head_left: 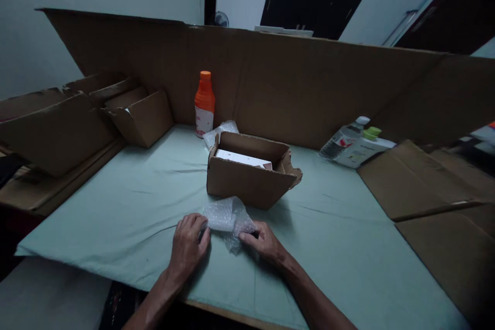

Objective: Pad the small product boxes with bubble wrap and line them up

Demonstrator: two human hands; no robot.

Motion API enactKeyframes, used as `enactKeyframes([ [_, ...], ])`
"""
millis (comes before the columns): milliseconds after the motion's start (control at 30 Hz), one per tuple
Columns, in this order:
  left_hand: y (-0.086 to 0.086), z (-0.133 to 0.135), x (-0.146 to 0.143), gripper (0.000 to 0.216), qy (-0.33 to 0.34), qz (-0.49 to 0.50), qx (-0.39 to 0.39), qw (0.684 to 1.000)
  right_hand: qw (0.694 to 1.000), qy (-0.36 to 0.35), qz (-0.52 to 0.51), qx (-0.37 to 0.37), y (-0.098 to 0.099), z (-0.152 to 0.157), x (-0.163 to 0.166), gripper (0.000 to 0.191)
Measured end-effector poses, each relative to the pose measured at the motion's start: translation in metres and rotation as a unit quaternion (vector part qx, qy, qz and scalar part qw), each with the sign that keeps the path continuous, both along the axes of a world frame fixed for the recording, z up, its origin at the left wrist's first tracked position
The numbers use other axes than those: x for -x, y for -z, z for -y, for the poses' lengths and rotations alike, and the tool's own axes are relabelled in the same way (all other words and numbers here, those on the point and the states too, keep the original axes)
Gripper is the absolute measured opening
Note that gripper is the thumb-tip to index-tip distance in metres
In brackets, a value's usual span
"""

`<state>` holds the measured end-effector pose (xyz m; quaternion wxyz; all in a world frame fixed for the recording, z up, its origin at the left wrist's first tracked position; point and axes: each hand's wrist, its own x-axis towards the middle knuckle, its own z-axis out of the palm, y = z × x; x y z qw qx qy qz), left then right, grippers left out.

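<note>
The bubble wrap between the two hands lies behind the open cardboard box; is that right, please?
Not quite: the head view shows the bubble wrap between the left hand and the right hand lying in front of the open cardboard box, not behind it.

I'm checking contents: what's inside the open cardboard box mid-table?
The top of a white, box-like item shows inside the cardboard box. The front wall hides the item's lower part and the box floor.

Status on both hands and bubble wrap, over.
Left hand at left edge of bubble wrap; right hand pinching right side. Wrap on green cloth. Open carton just beyond.
</note>
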<state>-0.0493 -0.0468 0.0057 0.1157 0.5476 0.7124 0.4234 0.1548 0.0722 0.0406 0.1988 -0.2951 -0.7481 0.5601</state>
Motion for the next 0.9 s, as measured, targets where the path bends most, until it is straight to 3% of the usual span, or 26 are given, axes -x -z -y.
enactKeyframes([
  [333, -0.006, 0.012, 0.011, 0.01, 0.015, 0.083, -0.017, 0.996, 1.0, 0.01, 0.006, 0.011, -0.001, 0.001, 0.002, 0.025],
  [600, -0.016, 0.026, 0.023, 0.017, 0.0, 0.187, 0.032, 0.982, 1.0, 0.015, 0.014, -0.011, 0.003, 0.002, 0.002, 0.022],
  [900, -0.017, 0.031, 0.027, 0.02, -0.032, 0.187, 0.037, 0.981, 1.0, 0.011, 0.015, -0.023, 0.002, 0.002, 0.003, 0.023],
])
